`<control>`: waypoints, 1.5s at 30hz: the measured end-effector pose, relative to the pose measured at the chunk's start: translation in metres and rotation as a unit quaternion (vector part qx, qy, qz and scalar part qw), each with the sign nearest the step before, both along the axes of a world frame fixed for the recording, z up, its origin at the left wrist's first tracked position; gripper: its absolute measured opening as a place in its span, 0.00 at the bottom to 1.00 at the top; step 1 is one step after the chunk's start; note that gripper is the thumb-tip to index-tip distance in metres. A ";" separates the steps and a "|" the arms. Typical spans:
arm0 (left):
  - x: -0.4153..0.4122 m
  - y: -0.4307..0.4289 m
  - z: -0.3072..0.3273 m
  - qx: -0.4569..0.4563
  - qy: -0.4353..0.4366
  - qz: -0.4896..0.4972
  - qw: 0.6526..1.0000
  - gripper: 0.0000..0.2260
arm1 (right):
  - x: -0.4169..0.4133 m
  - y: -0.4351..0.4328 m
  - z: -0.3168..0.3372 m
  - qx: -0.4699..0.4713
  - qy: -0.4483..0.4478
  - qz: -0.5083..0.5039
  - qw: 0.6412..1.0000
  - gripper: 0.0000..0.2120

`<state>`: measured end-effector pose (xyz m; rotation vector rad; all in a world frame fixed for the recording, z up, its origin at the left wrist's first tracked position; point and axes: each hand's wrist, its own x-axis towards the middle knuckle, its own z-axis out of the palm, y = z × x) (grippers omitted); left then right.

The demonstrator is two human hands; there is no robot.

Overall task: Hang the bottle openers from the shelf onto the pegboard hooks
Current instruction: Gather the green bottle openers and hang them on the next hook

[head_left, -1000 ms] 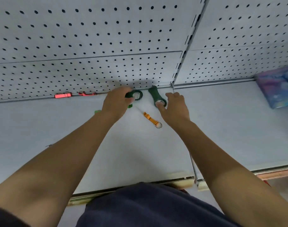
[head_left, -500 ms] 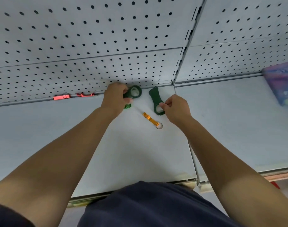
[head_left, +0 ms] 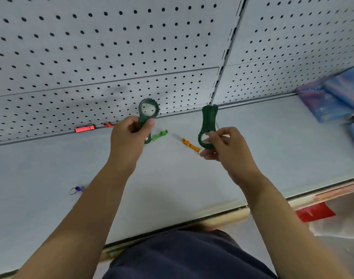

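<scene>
Both hands are holding dark green bottle openers above the shelf (head_left: 172,178), in front of the pegboard (head_left: 111,47).

Left hand (head_left: 129,135): grip is closing fully round the handle of the left green opener (head_left: 148,111); its ring end is standing clear above the grip, pegboard holes showing through the ring.

Right hand (head_left: 222,146): grip is pinching the ring end of the right green opener (head_left: 208,123) between thumb and fingertips (head_left: 212,135); the handle is pointing up, away from the grip.

Lying loose on the shelf: a light green opener (head_left: 160,134) just beyond the left grip, an orange opener (head_left: 190,144) between the two grips, a red opener (head_left: 84,128) and a second red piece (head_left: 108,124) further left at the pegboard foot, and a small blue item (head_left: 77,189) nearer the person.

Judgement on the step: no hooks are showing on the pegboard, so a look higher up is needed first. The left opener is already presenting its ring. The right one probably needs regripping by the handle so the ring is free to slide over a hook.

Writing: none readable. The blue packages (head_left: 333,97) well to the right of the right grip are blurring out, print illegible.
</scene>
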<state>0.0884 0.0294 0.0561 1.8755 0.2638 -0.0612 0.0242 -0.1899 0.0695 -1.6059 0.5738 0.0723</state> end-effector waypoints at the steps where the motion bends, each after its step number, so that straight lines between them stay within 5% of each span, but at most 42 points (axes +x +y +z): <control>1: -0.013 0.007 0.005 -0.044 0.019 0.012 0.999 0.09 | -0.012 0.011 0.008 0.023 -0.010 0.000 1.000 0.10; 6: -0.067 0.061 0.019 -0.175 0.098 0.035 0.979 0.04 | -0.064 0.078 0.021 0.070 -0.019 0.004 0.997 0.10; 19: -0.175 0.206 -0.001 -0.124 0.205 0.008 0.971 0.10 | -0.188 0.227 -0.024 -0.003 -0.008 -0.009 1.000 0.05; 31: -0.236 0.257 0.029 -0.142 0.182 -0.091 0.969 0.09 | -0.230 0.290 -0.005 0.032 -0.074 0.000 0.997 0.08; 45: -0.315 0.409 0.055 -0.139 0.069 -0.054 0.986 0.07 | -0.289 0.430 0.030 0.087 -0.087 0.053 0.991 0.08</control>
